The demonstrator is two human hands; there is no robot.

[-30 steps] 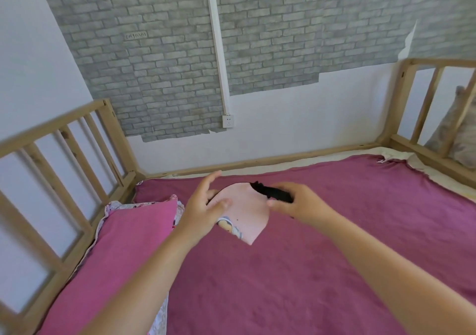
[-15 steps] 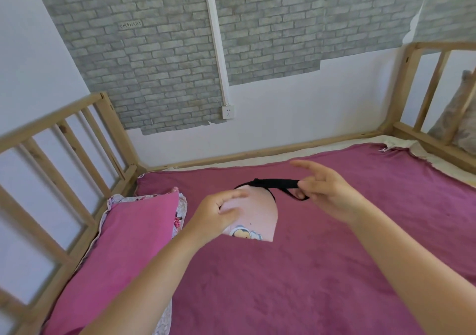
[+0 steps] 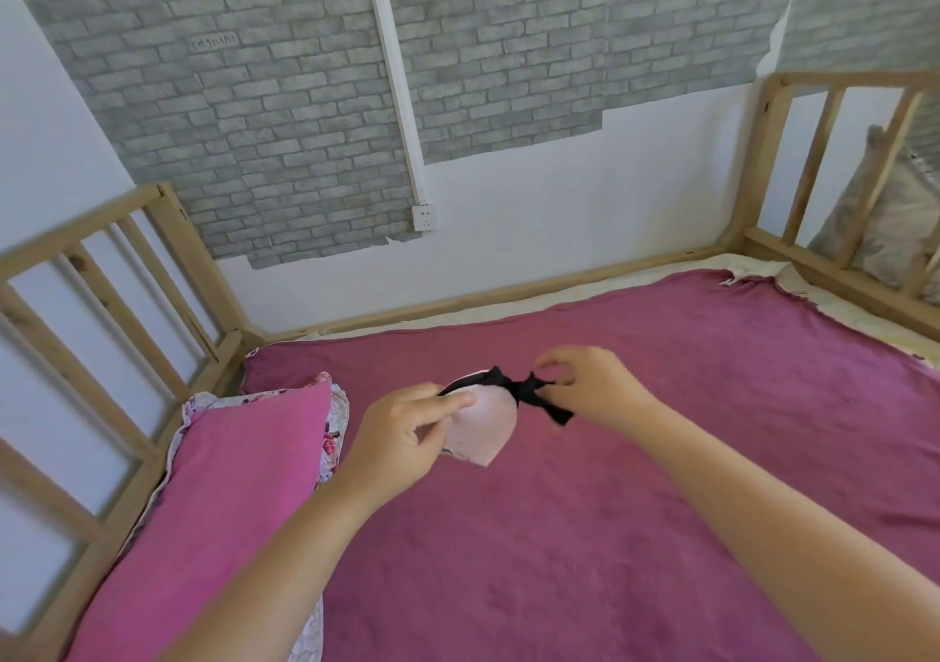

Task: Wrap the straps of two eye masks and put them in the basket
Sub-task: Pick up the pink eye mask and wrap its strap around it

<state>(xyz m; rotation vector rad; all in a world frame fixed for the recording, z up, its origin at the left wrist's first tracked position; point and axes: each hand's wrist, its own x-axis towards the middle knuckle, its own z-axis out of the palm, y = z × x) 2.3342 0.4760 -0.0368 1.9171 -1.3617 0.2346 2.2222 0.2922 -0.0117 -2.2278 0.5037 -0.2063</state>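
A pale pink eye mask (image 3: 483, 427) is held folded in the air above the bed. My left hand (image 3: 407, 432) pinches its left edge between thumb and fingers. Its black elastic strap (image 3: 534, 397) runs across the mask's top and bunches to the right. My right hand (image 3: 590, 386) grips that bunched strap between thumb and forefinger, with a loose end hanging below. Only one mask shows. No basket is in view.
A magenta blanket (image 3: 610, 509) covers the mattress. A pink pillow (image 3: 229, 498) with a floral edge lies at the left. Wooden bed rails (image 3: 127, 315) stand at left and at the right (image 3: 839, 178). A grey cushion (image 3: 890, 213) sits behind the right rail.
My right hand has drawn the strap from a stretched loop into a tight bunch near the mask's right edge. My left hand has kept hold of the mask, which is now folded smaller.
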